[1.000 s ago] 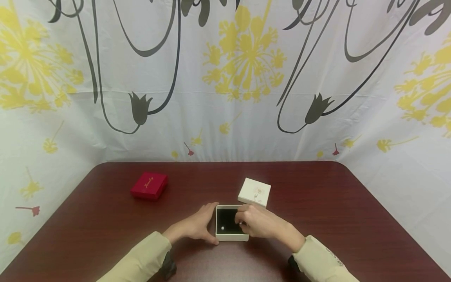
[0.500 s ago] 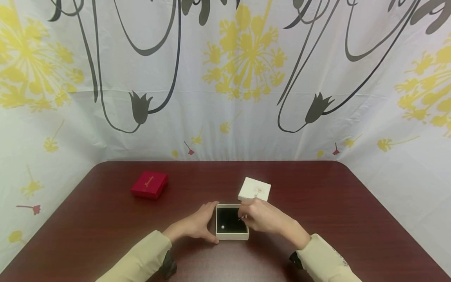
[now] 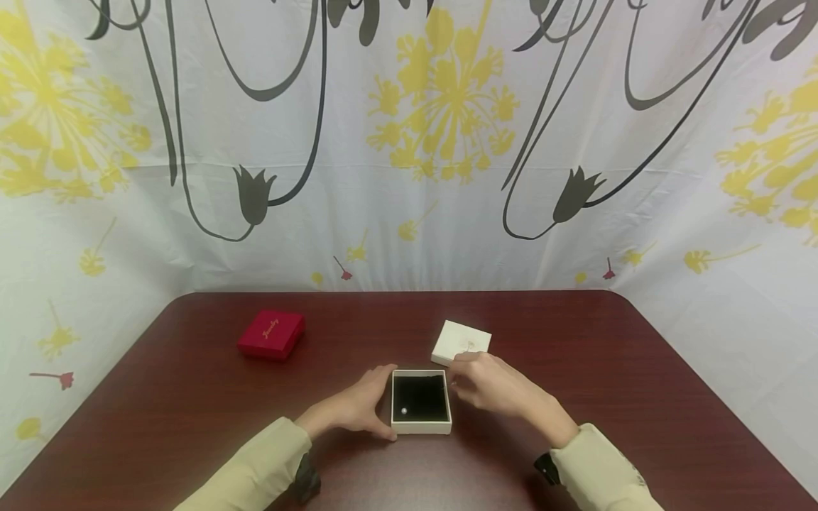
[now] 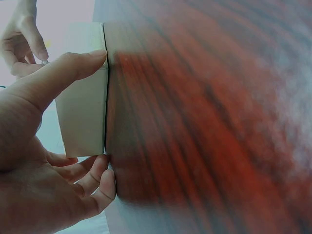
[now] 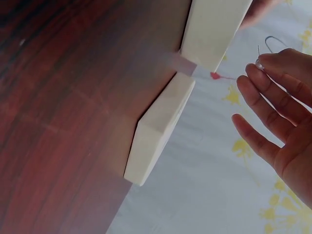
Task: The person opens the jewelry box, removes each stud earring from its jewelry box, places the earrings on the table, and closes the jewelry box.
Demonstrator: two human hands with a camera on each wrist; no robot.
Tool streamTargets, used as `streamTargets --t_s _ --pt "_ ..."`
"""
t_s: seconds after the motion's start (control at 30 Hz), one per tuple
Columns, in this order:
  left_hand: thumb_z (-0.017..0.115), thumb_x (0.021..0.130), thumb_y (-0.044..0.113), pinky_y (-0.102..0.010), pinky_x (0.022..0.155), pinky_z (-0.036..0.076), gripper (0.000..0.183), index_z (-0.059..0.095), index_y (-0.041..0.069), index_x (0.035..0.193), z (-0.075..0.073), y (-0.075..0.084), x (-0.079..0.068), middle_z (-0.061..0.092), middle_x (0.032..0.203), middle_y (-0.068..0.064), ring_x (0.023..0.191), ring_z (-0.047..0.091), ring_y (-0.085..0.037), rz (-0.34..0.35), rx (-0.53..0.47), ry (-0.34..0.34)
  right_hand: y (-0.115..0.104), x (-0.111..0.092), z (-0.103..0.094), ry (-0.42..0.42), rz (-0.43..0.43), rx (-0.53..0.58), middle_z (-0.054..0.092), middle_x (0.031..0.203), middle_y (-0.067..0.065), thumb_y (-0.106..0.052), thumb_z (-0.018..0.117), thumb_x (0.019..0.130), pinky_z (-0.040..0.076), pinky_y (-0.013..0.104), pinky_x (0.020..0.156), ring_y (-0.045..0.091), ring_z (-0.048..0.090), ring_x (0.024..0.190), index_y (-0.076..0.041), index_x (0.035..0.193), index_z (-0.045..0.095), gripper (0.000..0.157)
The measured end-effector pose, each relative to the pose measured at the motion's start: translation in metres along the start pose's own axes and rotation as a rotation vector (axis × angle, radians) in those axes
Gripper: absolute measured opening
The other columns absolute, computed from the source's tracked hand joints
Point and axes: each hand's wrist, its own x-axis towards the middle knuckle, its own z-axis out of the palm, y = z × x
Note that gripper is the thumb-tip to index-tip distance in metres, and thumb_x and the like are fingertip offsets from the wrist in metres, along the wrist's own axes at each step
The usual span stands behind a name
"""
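White, square, black-lined box (image 3: 421, 429) on dark-red table (image 3: 358, 323): clamped across opposite walls by left hand (image 3: 356, 406). Just beside, pinched in right hand (image 3: 488, 383), other fingers apart: tiny silvery piece with thin pin (image 5: 259, 64), shape unclear.

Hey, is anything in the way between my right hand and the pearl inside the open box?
Nothing visible blocks it. Your right hand, pinching a stud, is just right of the box and looks higher than its rim; the pearl lies uncovered on the black lining.
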Motion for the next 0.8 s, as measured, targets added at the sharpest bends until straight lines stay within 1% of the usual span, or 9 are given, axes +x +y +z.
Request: streamTargets --t_s 0.17,0.33,0.6,0.8 --pt "0.082 0.056 0.023 -0.048 0.099 0.028 0.101 0.023 -0.011 0.131 0.000 0.000 0.000 0.036 0.128 -0.024 0.121 0.031 -0.038 0.008 0.007 0.006 0.007 -0.006 -0.002 0.017 0.014 0.029 0.057 0.075 -0.007 0.001 0.063 0.070 0.043 0.016 0.058 0.002 0.050 0.064 -0.012 0.079 0.064 0.016" --pt "0.082 0.056 0.023 -0.048 0.099 0.028 0.101 0.023 -0.010 0.131 0.000 0.001 0.000 0.036 0.128 -0.024 0.121 0.032 -0.037 0.008 0.003 0.008 0.014 -0.012 -0.002 0.036 0.026 0.037 0.056 0.073 -0.008 0.002 0.063 0.070 0.042 0.015 0.056 0.002 0.050 0.063 -0.011 0.076 0.065 0.015" --pt "0.082 0.056 0.023 -0.048 0.099 0.028 0.102 0.022 -0.011 0.131 0.000 0.000 -0.001 0.035 0.129 -0.024 0.121 0.031 -0.038 0.002 -0.002 0.004 0.023 -0.020 -0.003 0.006 0.068 0.021 0.058 0.075 -0.007 -0.001 0.064 0.072 0.043 0.016 0.056 0.001 0.050 0.064 -0.009 0.077 0.065 0.010" --pt "0.083 0.056 0.023 -0.049 0.099 0.027 0.101 0.023 -0.011 0.131 0.000 0.000 0.000 0.036 0.128 -0.024 0.121 0.031 -0.038 0.008 -0.006 0.007 0.030 -0.026 -0.003 0.012 0.083 0.018 0.058 0.075 -0.007 -0.001 0.065 0.072 0.043 0.017 0.057 0.001 0.051 0.065 -0.009 0.076 0.064 0.009"
